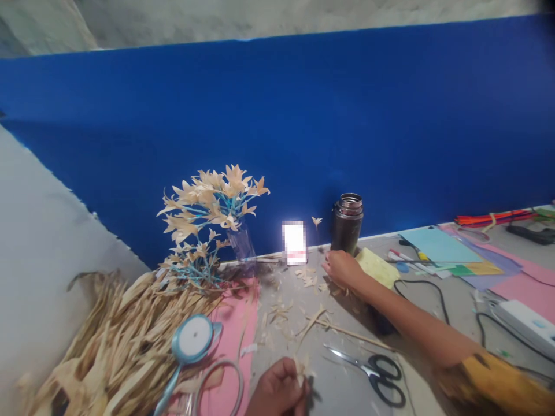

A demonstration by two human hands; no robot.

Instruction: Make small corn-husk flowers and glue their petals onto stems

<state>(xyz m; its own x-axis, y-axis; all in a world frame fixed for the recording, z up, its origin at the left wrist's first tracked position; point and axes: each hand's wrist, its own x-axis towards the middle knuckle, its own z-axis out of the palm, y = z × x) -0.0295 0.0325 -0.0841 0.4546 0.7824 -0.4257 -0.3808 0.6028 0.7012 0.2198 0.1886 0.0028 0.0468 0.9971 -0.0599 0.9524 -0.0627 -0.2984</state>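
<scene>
Left hand [280, 390] pinches one pale husk piece [300, 371] toward the near side of the bench [342, 396] — right hand [344, 270], grip impossible to tell, beside one flask [347, 225] near the back edge, partly open room between.

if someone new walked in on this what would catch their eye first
Probably the blue wall filling the background, with blue-stemmed pale flowers before it, left of centre. A blurred white rectangle glows near the wall's foot, and dried strips heap at lower left. The left hand pinches a pale piece at bottom centre.
</scene>
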